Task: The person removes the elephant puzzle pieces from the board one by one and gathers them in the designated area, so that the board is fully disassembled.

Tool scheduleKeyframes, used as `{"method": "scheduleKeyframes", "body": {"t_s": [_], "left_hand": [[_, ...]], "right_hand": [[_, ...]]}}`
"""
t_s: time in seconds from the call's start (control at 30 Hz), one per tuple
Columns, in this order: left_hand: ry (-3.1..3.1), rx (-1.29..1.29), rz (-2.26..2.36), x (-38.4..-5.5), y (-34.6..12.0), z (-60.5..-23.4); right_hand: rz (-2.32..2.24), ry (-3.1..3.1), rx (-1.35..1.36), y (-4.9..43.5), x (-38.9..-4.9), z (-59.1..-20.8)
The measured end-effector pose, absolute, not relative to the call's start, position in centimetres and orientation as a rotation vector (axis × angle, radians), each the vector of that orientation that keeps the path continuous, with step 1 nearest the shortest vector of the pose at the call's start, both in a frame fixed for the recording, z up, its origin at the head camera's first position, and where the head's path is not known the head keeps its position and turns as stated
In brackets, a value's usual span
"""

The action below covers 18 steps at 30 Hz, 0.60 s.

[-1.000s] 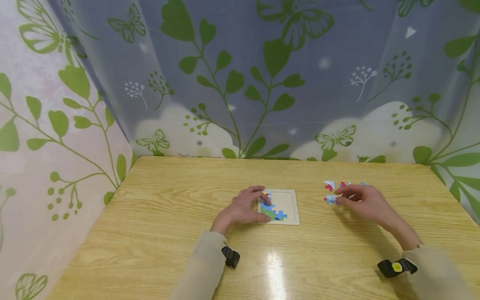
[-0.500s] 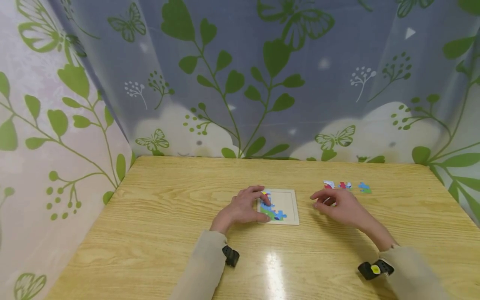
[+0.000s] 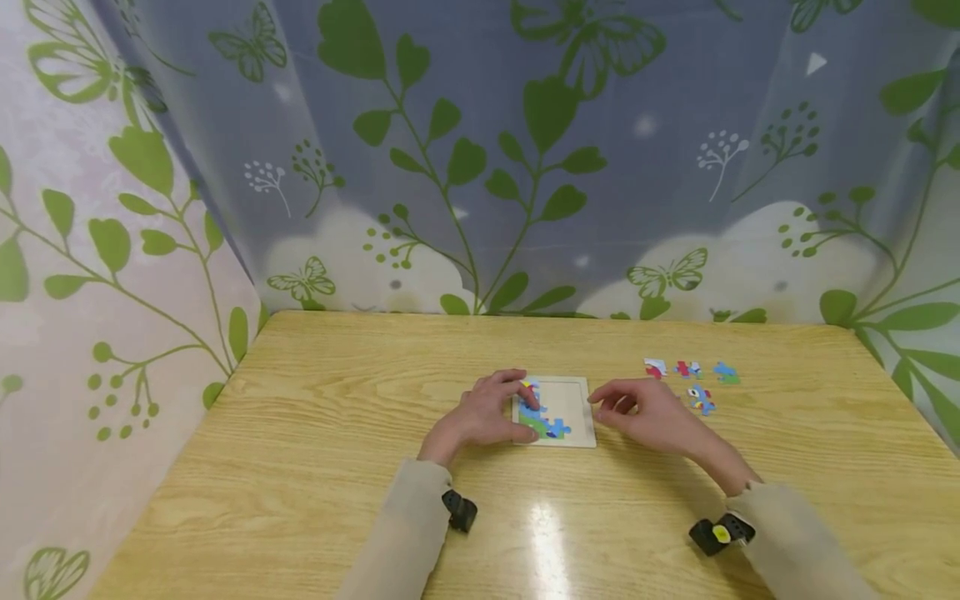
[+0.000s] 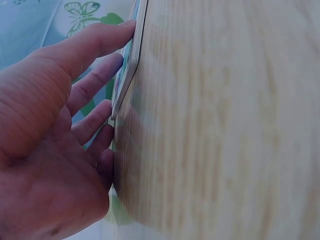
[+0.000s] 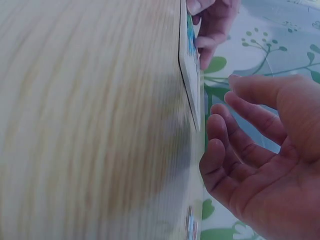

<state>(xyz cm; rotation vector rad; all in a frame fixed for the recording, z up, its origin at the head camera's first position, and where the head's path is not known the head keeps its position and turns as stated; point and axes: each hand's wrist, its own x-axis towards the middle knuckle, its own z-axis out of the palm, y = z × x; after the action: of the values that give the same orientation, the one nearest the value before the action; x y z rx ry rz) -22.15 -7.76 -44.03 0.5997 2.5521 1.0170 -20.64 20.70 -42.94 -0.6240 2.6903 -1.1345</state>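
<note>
The puzzle board (image 3: 573, 406) lies flat in the middle of the wooden surface (image 3: 315, 433). Some coloured pieces already sit in its left part, and the rest of the tray is bare.

The left hand (image 3: 487, 412) rests on the left edge of the puzzle board. Its fingers (image 4: 95, 45) are straight and press on the edge and the fitted pieces, as if to keep the board from sliding.

The right hand (image 3: 645, 412) is just beside the right edge of the puzzle board. Its fingers (image 5: 240, 140) are loosely bent and open, and I see no piece in them.

Four loose pieces (image 3: 693, 379) lie on the surface to the right of the puzzle board, past the right hand.

It looks like the puzzle is partly done and one more piece is being fitted. The next move would likely need a loose piece turned the right way and set next to the ones already in.

Behind the puzzle board hangs a curtain (image 3: 480, 150) with green leaves and butterflies. Each wrist wears a small black camera band (image 3: 716, 533).
</note>
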Motion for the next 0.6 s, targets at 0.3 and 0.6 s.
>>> {"method": "scheduleKeyframes", "body": {"t_s": [0.3,0.6], "left_hand": [[2.567,0.604,0.999,-22.2,-7.7,-44.0],[2.568,0.611,0.997,-22.2,-7.8,-44.1]], "right_hand": [[-1.097,2.67,-0.699,18.9,-21.0,-43.4],[-1.079,2.617,-0.738,17.7,-21.1,-43.7]]}}
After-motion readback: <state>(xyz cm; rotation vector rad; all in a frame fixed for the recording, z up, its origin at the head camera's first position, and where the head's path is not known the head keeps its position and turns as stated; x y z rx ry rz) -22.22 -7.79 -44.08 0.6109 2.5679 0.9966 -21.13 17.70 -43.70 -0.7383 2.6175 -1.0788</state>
